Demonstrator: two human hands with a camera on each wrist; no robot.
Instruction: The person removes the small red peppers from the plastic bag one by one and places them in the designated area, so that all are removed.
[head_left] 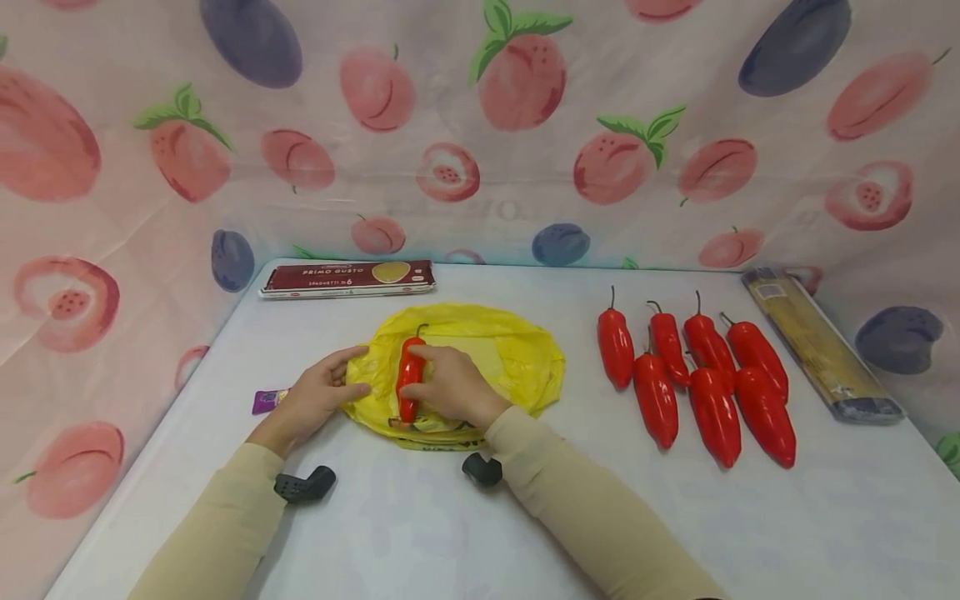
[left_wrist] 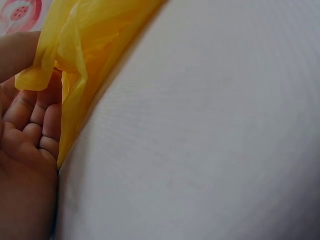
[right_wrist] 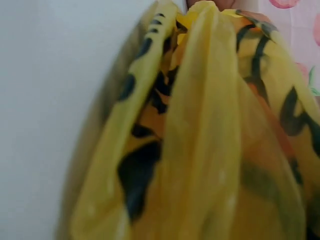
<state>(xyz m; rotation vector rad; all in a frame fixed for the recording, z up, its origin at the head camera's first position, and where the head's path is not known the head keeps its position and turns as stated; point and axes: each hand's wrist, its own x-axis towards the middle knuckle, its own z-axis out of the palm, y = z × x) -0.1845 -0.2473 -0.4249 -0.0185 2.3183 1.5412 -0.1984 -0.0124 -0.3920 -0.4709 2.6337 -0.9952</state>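
Observation:
A yellow plastic bag [head_left: 528, 354] with dark print lies spread on the white table, its mouth facing up. Over the bag my right hand [head_left: 459, 385] grips a long red chili pepper [head_left: 411, 375], stem pointing away from me. On the bag's left side, my left hand [head_left: 318, 396] holds the rim; in the left wrist view a fold of yellow plastic [left_wrist: 75, 45] passes between its thumb and curled fingers [left_wrist: 30, 112]. Only the bag's printed side [right_wrist: 210, 125] fills most of the right wrist view, and the right hand is nearly all hidden there.
Several red chili peppers [head_left: 655, 400] lie grouped to the right. Beyond them is a clear pack of spaghetti [head_left: 821, 346]. A dark red spaghetti box [head_left: 347, 279] sits at the back left. Part of a small purple packet [head_left: 266, 402] shows beside the left hand. Fruit-print cloth [head_left: 495, 200] stands behind.

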